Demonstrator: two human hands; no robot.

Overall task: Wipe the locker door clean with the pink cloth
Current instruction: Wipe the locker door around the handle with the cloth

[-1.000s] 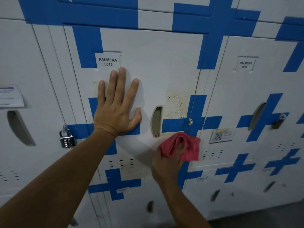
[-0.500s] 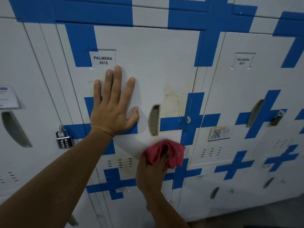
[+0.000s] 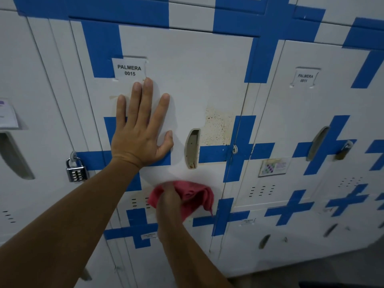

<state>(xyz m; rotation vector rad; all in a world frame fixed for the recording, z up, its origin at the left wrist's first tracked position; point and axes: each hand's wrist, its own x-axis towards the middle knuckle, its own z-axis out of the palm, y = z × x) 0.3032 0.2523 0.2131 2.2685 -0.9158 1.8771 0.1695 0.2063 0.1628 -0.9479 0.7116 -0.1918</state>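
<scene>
The white locker door (image 3: pixel 197 80) with blue tape crosses carries a label reading PALMERA 0015 and fills the middle of the head view. A brownish speckled stain (image 3: pixel 217 126) sits right of its recessed handle (image 3: pixel 192 148). My left hand (image 3: pixel 141 129) lies flat on the door with fingers spread, just below the label. My right hand (image 3: pixel 169 206) grips the bunched pink cloth (image 3: pixel 195 196) and presses it on the lower part of the door, under the handle and over the vent slots. The hand and cloth are motion-blurred.
A silver combination padlock (image 3: pixel 75 170) hangs on the left neighbouring locker. The right locker, labelled PALMERA 0011 (image 3: pixel 304 77), has a sticker (image 3: pixel 273 167) and a brass padlock (image 3: pixel 344 151). Lower lockers run beneath; dark floor (image 3: pixel 311 273) shows bottom right.
My right hand has swept the pink cloth leftward and slightly down across the lower door, from near the right edge to under the handle. My left hand stayed flat in place.
</scene>
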